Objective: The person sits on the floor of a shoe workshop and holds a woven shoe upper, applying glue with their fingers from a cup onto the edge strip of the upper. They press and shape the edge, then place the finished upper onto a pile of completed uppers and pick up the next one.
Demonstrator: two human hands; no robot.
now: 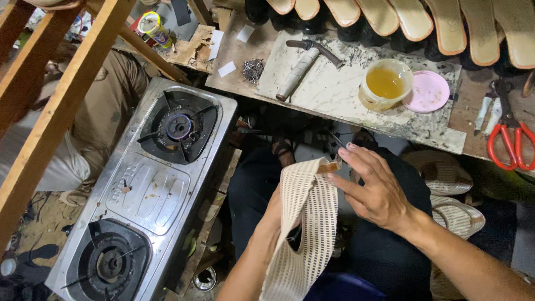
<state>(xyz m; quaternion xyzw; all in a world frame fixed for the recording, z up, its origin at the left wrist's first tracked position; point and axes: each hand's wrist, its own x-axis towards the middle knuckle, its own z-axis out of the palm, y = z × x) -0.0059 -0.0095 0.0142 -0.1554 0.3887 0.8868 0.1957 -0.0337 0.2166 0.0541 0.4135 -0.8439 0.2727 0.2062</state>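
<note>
Centre frame, the left hand [274, 214] grips a cream woven shoe upper [304, 223] from behind. The right hand [374, 192], fingers half spread, pinches a small brush [337, 146] against its top edge, below the glue cup [385, 83] on the table [334, 92].

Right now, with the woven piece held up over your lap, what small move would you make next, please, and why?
Probably press the small brown tab flat onto the cream woven mesh strip. The right hand already pinches that tab at the strip's top edge, and the left hand backs the strip from behind, so it looks braced for pressing.
</note>
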